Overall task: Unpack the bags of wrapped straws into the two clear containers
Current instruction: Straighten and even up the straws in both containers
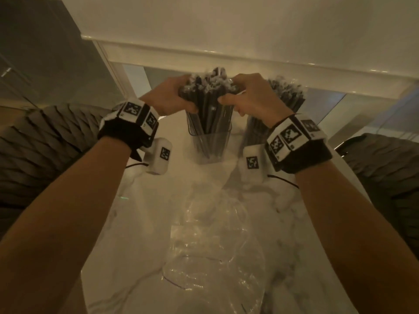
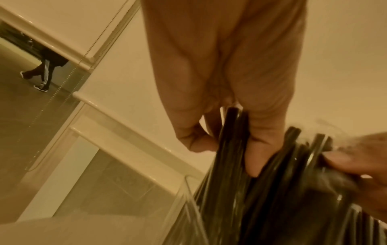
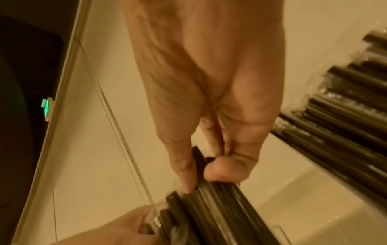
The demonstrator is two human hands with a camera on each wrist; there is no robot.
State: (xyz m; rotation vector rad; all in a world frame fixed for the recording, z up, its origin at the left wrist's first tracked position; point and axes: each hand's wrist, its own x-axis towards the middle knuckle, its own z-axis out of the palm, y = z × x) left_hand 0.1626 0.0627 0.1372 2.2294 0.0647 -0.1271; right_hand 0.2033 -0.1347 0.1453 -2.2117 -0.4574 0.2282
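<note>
A bundle of black wrapped straws [image 1: 207, 103] stands upright in the near clear container [image 1: 209, 143] on the white table. My left hand [image 1: 171, 98] grips the bundle's upper left side, fingers curled round the straws [image 2: 234, 149]. From the right, my right hand [image 1: 244, 97] grips the same bundle, thumb and fingers pinching the straws [image 3: 209, 195]. Behind the right hand a second clear container [image 1: 256, 130] holds more black wrapped straws [image 1: 286, 94], which also show at the right wrist view's edge [image 3: 339, 102].
Empty clear plastic bags [image 1: 210, 257] lie crumpled on the white table [image 1: 140, 223] in front of the containers. Dark woven chairs stand at the left [image 1: 45, 141] and the right [image 1: 385, 168]. A white wall ledge [image 1: 226, 53] runs behind.
</note>
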